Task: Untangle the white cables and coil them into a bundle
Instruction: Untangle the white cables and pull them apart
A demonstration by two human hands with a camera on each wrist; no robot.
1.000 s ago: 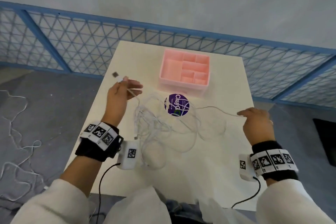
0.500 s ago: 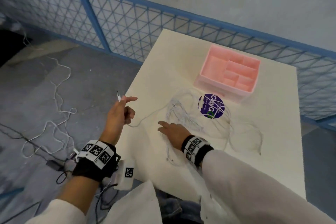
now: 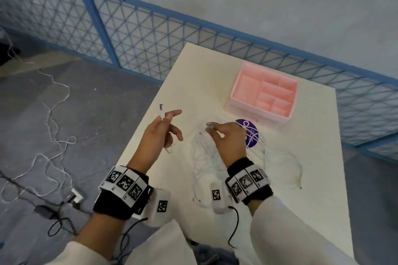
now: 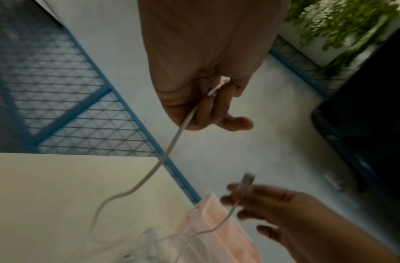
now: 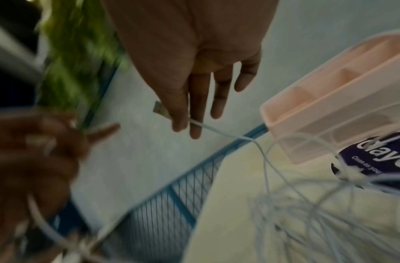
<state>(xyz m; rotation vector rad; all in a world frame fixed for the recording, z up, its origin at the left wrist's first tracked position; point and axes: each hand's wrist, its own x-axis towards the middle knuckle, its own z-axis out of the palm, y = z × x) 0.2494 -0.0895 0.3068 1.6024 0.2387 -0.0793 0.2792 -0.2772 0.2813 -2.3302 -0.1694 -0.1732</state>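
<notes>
Several white cables lie in a tangle (image 3: 204,157) on the cream table (image 3: 301,131). My left hand (image 3: 165,117) is raised over the table's left edge. It pinches one white cable just below its plug (image 3: 162,109), which points up. In the left wrist view this cable (image 4: 178,131) hangs from the fingers down toward the tangle. My right hand (image 3: 212,128) hovers above the tangle and pinches a second cable at its metal USB plug (image 3: 209,124). The right wrist view shows that plug (image 5: 159,107) between thumb and fingers, its cable (image 5: 219,130) trailing down to the tangle (image 5: 307,204).
A pink compartment box (image 3: 263,97) stands at the back of the table. A round purple sticker (image 3: 251,135) lies under some cable loops. A blue mesh fence (image 3: 129,34) runs behind. Other cables and an adapter (image 3: 43,210) lie on the grey floor to the left.
My right hand let go of a cable at the right, crossed to the tangle, and now holds up a USB plug end. The left hand kept its plug and rose a little.
</notes>
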